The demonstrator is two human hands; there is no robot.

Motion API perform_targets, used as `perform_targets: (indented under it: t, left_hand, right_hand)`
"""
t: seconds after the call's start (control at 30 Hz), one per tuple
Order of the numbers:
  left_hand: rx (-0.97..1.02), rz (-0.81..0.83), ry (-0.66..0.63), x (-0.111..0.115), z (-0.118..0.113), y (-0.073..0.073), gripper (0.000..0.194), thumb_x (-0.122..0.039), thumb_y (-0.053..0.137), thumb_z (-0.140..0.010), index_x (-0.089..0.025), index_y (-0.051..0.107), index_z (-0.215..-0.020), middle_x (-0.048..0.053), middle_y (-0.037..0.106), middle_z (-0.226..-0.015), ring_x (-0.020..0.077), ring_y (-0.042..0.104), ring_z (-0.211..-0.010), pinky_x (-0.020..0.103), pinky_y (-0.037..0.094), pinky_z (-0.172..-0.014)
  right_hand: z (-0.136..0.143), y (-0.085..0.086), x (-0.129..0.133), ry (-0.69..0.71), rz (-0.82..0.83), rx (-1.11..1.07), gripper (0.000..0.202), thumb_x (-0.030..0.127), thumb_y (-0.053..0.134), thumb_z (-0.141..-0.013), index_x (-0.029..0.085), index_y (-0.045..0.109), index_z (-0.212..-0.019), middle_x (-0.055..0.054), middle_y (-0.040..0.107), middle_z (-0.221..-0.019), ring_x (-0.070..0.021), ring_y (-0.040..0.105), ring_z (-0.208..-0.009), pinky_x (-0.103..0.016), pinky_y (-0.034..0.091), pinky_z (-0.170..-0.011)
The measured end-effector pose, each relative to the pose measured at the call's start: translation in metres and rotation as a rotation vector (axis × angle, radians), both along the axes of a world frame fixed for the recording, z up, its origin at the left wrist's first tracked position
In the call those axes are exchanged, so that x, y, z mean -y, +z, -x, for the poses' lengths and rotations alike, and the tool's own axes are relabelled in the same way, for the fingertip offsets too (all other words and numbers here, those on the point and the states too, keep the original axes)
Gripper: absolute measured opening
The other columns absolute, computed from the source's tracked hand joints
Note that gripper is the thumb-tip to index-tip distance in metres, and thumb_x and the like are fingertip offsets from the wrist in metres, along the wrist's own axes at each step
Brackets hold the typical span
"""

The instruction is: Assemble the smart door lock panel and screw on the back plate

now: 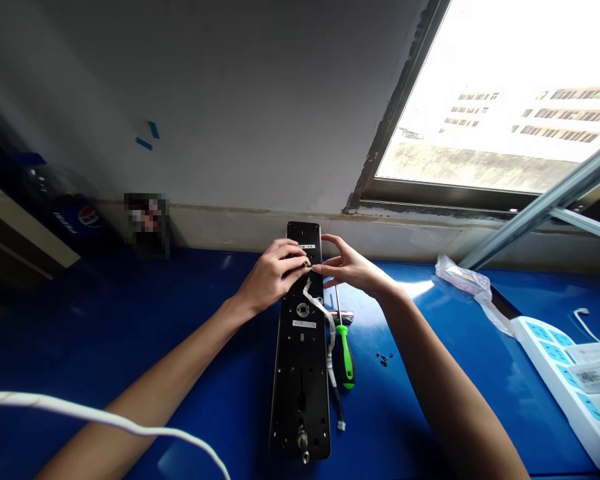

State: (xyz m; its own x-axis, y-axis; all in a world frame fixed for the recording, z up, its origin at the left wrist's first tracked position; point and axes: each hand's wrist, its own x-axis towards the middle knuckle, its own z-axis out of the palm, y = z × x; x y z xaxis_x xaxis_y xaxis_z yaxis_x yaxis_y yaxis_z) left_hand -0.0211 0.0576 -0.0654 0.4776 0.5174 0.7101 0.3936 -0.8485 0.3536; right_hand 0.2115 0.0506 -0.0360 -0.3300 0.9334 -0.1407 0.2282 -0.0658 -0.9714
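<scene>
A long black panel, which looks like the back of an electronic door lock, lies lengthwise on the blue table. Over its far part, my left hand has its thumb and fingertips closed around a small brass-coloured part. From the right, my right hand meets it, thumb and finger pinched at the same spot; what they grip is hidden. A white-wrapped cable emerges just below the fingers and runs down the panel's right side to a white plug. A metal spindle sticks out at the near end.
Right of the panel lie a green-handled screwdriver, a shiny cylinder and several small dark screws. A white power strip and plastic packaging are farther right. A white cord crosses the lower left; a bottle stands at the back left.
</scene>
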Motion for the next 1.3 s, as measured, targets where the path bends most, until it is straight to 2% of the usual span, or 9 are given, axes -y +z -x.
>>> perform_targets:
  t: [0.07,0.17,0.23,0.37,0.57,0.77,1.0,1.17,1.3]
  left_hand:
    - [-0.012,0.040,0.089,0.002,0.000,0.000,0.020,-0.028,0.070,-0.097,-0.021,0.077,-0.114,0.012,0.064,-0.136,0.0309,0.053,-0.137,0.051,0.051,-0.113]
    - [0.032,0.231,0.185,0.004,0.002,-0.001,0.050,-0.038,0.078,-0.090,-0.023,0.067,-0.137,0.015,0.048,-0.156,0.0351,0.052,-0.140,0.055,0.052,-0.112]
    - [0.109,0.387,0.133,0.004,0.004,-0.004,0.066,-0.040,0.080,-0.088,-0.024,0.057,-0.148,0.017,0.050,-0.156,0.0345,0.061,-0.133,0.052,0.058,-0.106]
    - [0.283,0.656,-0.149,0.002,0.006,-0.010,0.069,-0.031,0.075,-0.092,-0.024,0.046,-0.155,0.017,0.063,-0.146,0.0272,0.076,-0.109,0.043,0.067,-0.091]
    - [0.329,0.845,-0.167,0.004,0.006,-0.005,0.068,-0.033,0.079,-0.088,-0.023,0.052,-0.149,0.013,0.067,-0.140,0.0287,0.076,-0.109,0.042,0.066,-0.092]
    - [0.293,0.766,-0.176,0.006,0.005,-0.001,0.054,-0.034,0.076,-0.090,-0.022,0.060,-0.140,0.011,0.062,-0.148,0.0292,0.072,-0.118,0.043,0.062,-0.100]
    - [0.140,0.720,-0.103,0.008,0.008,0.001,0.056,-0.034,0.071,-0.093,-0.026,0.055,-0.146,0.009,0.064,-0.145,0.0277,0.071,-0.120,0.045,0.058,-0.105]
    - [-0.079,0.523,0.017,0.015,0.013,0.014,0.064,-0.041,0.069,-0.095,-0.032,0.045,-0.154,0.008,0.060,-0.151,0.0314,0.059,-0.137,0.050,0.050,-0.115]
    - [-0.153,0.305,0.078,0.028,0.011,0.030,0.069,-0.041,0.072,-0.093,-0.033,0.043,-0.155,0.013,0.033,-0.168,0.0389,0.035,-0.154,0.061,0.043,-0.118]
  right_hand:
    - [0.000,0.001,0.001,0.001,0.001,-0.011,0.096,0.036,0.084,-0.083,0.028,0.026,-0.159,-0.002,0.077,-0.085,-0.0180,0.075,-0.081,-0.034,0.067,-0.077]
    - [0.001,0.005,0.003,0.006,0.007,-0.023,0.100,0.033,0.083,-0.084,0.029,0.021,-0.162,-0.002,0.079,-0.086,-0.0193,0.077,-0.082,-0.038,0.066,-0.082]
    - [0.002,0.007,0.004,0.008,0.014,-0.027,0.102,0.032,0.083,-0.084,0.029,0.018,-0.163,-0.002,0.079,-0.086,-0.0198,0.077,-0.082,-0.039,0.066,-0.084]
    - [0.003,0.007,0.005,-0.003,0.025,-0.026,0.101,0.030,0.080,-0.087,0.029,0.015,-0.165,-0.004,0.080,-0.091,-0.0197,0.077,-0.084,-0.037,0.066,-0.081]
    - [0.005,0.004,0.007,-0.030,0.009,-0.011,0.095,0.030,0.076,-0.091,0.029,0.017,-0.165,-0.003,0.078,-0.085,-0.0187,0.075,-0.080,-0.035,0.066,-0.078]
    - [0.005,0.004,0.006,-0.039,-0.006,-0.018,0.093,0.029,0.074,-0.091,0.028,0.018,-0.164,-0.003,0.077,-0.085,-0.0180,0.074,-0.079,-0.035,0.065,-0.079]
    - [0.006,0.007,0.007,-0.026,-0.024,0.029,0.097,0.029,0.077,-0.088,0.028,0.016,-0.165,-0.002,0.078,-0.085,-0.0185,0.076,-0.080,-0.038,0.066,-0.084]
    - [0.002,0.010,0.009,-0.058,-0.068,0.209,0.095,0.045,0.074,-0.091,0.029,0.015,-0.163,-0.004,0.078,-0.090,-0.0205,0.077,-0.082,-0.038,0.065,-0.082]
    - [-0.010,0.023,0.018,-0.084,-0.144,0.434,0.053,0.054,0.061,-0.097,0.025,0.047,-0.139,-0.006,0.077,-0.089,-0.0196,0.076,-0.080,-0.032,0.061,-0.073]
